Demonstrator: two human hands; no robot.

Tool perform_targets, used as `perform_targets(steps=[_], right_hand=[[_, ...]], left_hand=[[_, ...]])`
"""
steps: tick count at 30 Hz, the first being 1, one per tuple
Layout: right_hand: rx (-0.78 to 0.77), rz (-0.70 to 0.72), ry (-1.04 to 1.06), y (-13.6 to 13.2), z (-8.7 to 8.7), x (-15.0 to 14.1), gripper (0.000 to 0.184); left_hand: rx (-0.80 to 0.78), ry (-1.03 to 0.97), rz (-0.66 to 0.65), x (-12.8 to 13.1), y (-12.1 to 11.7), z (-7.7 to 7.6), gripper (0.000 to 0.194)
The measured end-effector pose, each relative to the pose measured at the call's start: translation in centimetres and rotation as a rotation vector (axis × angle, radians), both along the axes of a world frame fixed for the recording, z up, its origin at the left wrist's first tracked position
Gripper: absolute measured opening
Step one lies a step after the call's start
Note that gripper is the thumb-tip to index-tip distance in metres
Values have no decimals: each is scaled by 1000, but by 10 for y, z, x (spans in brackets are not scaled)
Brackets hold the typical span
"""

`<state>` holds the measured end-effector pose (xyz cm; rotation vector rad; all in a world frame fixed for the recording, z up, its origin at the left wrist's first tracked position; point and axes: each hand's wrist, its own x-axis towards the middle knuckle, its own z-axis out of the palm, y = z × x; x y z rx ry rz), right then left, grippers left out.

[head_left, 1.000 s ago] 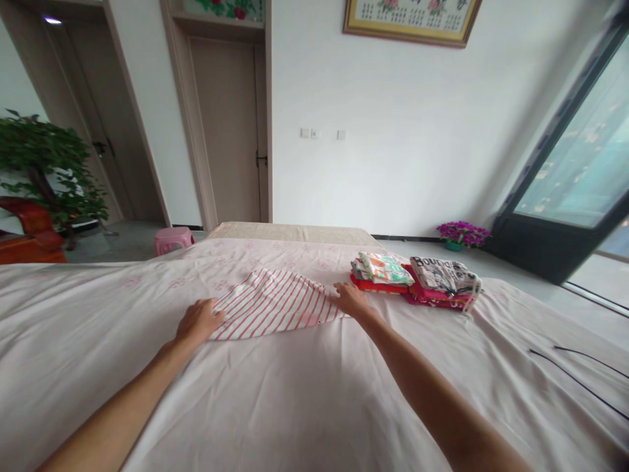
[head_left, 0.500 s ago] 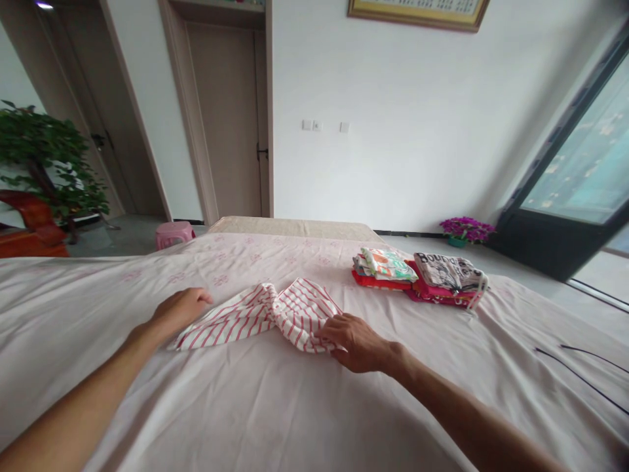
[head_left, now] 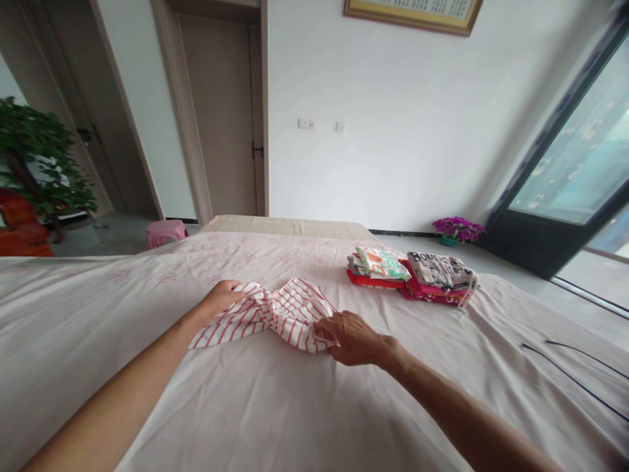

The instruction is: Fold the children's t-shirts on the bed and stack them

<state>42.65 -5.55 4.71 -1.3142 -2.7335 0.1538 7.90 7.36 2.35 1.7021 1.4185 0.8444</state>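
Observation:
A white garment with red stripes (head_left: 289, 314), twisted at its middle, lies on the pale sheet (head_left: 236, 406) in front of me. Its exact kind does not show. My left hand (head_left: 222, 300) is closed on the upper edge of its left part, lifting the cloth slightly. At the right end, my right hand (head_left: 350, 335) pinches the garment's lower right edge, fingers curled over the fabric. Both thumbs are partly hidden.
Two stacks of folded clothes stand at the right: one topped by a white printed piece (head_left: 381, 262), the other by a grey lettered piece (head_left: 439, 270). Black cords (head_left: 580, 383) lie at the far right. A pink stool (head_left: 167, 234) stands beyond the bed.
My left hand has moved right and taken hold of the striped garment's left part, raising its edge. My right hand keeps its grip at nearly the same place.

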Motion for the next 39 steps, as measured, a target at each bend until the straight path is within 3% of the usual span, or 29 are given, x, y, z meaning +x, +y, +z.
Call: perform_targets(steps=[3, 6, 9, 12, 14, 17, 19, 21, 22, 24, 26, 28, 30, 31, 32, 34, 37, 39], right_hand=[[34, 2, -4, 1, 7, 3, 10], [17, 33, 123, -5, 24, 2, 10], [-180, -7, 236, -18, 45, -1, 16], [-458, -15, 299, -24, 55, -1, 14], [-579, 6, 272, -17, 51, 2, 16], [-594, 8, 156, 10, 35, 7, 12], [-497, -90, 141, 38, 29, 8, 15], [-237, -316, 243, 70, 36, 8, 19], [-65, -452, 314, 86, 46, 8, 21], [273, -587, 506, 113, 77, 8, 23], [511, -639, 672, 131, 112, 11, 24], [645, -612, 828, 135, 139, 15, 26], [687, -537, 964, 127, 150, 21, 29], [665, -494, 1018, 120, 147, 23, 31], [613, -455, 1061, 112, 139, 26, 33], [421, -384, 1090, 95, 112, 32, 34], [83, -280, 973, 69, 55, 40, 25], [-43, -269, 827, 53, 19, 44, 15]], left_hand=[[-11, -222, -45, -23, -13, 25, 25], [-79, -359, -74, -53, -31, 49, 25], [-262, -287, -223, -78, -53, 65, 35], [-446, -136, -396, -92, -72, 66, 44], [-492, -88, -349, -95, -76, 60, 48], [-383, -252, -75, -95, -61, 48, 56], [-218, -404, 99, -92, -38, 46, 59], [-48, -491, 195, -86, -9, 55, 53], [27, -516, 221, -82, 5, 64, 49], [154, -556, 261, -74, 32, 90, 42], [270, -596, 295, -68, 48, 125, 39], [426, -621, 263, -66, 52, 158, 43], [585, -613, 165, -68, 44, 178, 49], [640, -593, 116, -71, 36, 181, 53], [663, -558, 81, -75, 27, 178, 55], [609, -435, 57, -84, 5, 156, 59], [363, -160, -31, -98, -27, 98, 67], [219, 0, -31, -105, -46, 56, 61]])
